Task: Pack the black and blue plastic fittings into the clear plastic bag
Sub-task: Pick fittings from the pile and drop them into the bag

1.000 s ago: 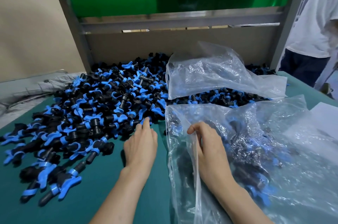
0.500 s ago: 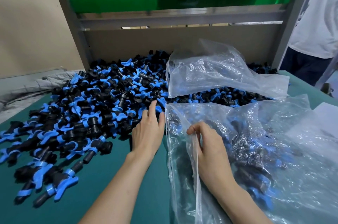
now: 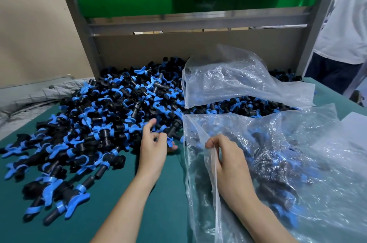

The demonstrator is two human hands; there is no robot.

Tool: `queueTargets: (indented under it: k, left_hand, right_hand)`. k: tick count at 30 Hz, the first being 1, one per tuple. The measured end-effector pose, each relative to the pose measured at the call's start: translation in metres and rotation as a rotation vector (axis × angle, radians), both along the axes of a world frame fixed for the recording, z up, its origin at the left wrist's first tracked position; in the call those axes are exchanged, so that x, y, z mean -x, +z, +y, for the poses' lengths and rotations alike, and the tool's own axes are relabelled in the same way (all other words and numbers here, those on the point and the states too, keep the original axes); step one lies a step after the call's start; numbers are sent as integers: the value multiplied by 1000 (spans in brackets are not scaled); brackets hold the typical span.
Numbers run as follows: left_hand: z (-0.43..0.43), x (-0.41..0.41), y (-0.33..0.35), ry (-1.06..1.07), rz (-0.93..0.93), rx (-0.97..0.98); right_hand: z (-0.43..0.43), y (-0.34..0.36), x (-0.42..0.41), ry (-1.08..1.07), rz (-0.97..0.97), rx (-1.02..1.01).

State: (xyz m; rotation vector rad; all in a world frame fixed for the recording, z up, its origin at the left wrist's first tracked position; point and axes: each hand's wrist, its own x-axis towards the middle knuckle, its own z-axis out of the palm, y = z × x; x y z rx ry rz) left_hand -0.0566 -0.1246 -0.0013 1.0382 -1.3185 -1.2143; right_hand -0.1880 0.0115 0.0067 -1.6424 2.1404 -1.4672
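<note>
Black-blue fittings [image 3: 274,165] inside clear bag [image 3: 335,199]

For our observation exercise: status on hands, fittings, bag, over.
Left hand pinching one fitting at edge of pile. Right hand holding clear bag by rim, bag part filled. Spare bag atop pile, not obstructing.

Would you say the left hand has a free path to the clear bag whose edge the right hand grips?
Probably yes: the left hand, holding a fitting, lies just beside the clear bag, whose edge the right hand grips; nothing stands between them.
</note>
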Motion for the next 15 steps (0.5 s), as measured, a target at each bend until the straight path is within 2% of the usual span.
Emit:
queueTargets:
  k: [4,6,9,15]
  left_hand:
    - [12,-6,7,-168,494,-305]
    - [15,-8,10,-245,669,-405]
    - [19,-6,11,-265,696,-471]
    - [18,-5,7,-255,664,-404]
  right_hand:
    - [0,1,0,-7,4,6]
    - [-1,1,-1,-4,4,14]
    - [-1,1,-2,-4,0,15]
    - [-2,0,-1,2,-7,5]
